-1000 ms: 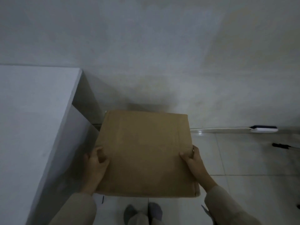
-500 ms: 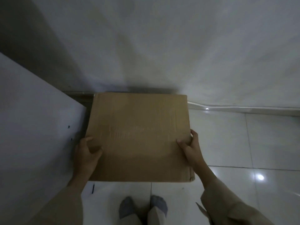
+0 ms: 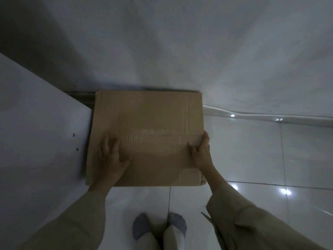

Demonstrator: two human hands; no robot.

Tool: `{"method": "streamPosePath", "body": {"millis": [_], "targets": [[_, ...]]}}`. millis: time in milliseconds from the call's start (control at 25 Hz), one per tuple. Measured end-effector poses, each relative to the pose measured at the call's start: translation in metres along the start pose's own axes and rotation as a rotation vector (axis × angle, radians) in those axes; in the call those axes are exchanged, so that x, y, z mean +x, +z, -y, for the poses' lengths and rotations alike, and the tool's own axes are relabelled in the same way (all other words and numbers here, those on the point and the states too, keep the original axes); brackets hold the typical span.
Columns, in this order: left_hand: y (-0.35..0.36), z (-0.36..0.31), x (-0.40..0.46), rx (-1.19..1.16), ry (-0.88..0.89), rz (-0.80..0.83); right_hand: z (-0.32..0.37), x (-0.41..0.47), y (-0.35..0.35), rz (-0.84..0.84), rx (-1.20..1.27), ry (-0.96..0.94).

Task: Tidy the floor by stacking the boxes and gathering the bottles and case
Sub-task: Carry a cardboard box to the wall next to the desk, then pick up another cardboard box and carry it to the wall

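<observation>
A brown cardboard box (image 3: 153,120) with a taped top sits in the corner, its far edge against the wall and its left side beside a white cabinet. My left hand (image 3: 110,157) lies flat on the box's top near its left edge, fingers spread. My right hand (image 3: 201,150) grips the box's right edge, thumb on top and fingers over the side. No bottles or case are in view.
The white cabinet (image 3: 39,141) fills the left side. A white wall (image 3: 180,51) rises behind the box, with a white baseboard (image 3: 261,116) running right. Glossy white floor tiles (image 3: 270,159) spread to the right. My socked feet (image 3: 158,228) stand just before the box.
The box has gone down and back against the wall in the corner. My left hand moved from gripping the left edge to resting flat on top. The view tilted further down.
</observation>
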State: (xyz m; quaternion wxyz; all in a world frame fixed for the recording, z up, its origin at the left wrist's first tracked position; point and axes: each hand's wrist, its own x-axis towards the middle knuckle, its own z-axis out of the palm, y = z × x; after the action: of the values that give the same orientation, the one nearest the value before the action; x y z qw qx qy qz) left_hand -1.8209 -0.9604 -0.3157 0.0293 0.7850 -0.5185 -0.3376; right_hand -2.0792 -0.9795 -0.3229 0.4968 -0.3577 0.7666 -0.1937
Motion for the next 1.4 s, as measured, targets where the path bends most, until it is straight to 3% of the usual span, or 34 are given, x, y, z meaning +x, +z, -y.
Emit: {"method": "streamPosePath", "body": {"millis": [280, 520, 960, 1200, 1400], "targets": [[-0.034, -0.068, -0.032, -0.089, 0.105, 0.001, 0.040, -0.028, -0.021, 0.036, -0.105, 0.058], [-0.115, -0.164, -0.095, -0.249, 0.341, -0.010, 0.119, -0.096, -0.110, 0.069, -0.100, -0.183], [-0.301, -0.332, -0.270, -0.305, 0.894, -0.106, 0.264, -0.296, -0.310, -0.219, -0.053, -0.648], [-0.348, -0.342, -0.360, -0.299, 1.098, -0.024, 0.245, -0.430, -0.358, -0.450, -0.019, -0.700], [-0.348, -0.303, -0.426, -0.186, 1.265, 0.140, 0.173, -0.548, -0.336, -0.630, 0.147, -0.610]]}}
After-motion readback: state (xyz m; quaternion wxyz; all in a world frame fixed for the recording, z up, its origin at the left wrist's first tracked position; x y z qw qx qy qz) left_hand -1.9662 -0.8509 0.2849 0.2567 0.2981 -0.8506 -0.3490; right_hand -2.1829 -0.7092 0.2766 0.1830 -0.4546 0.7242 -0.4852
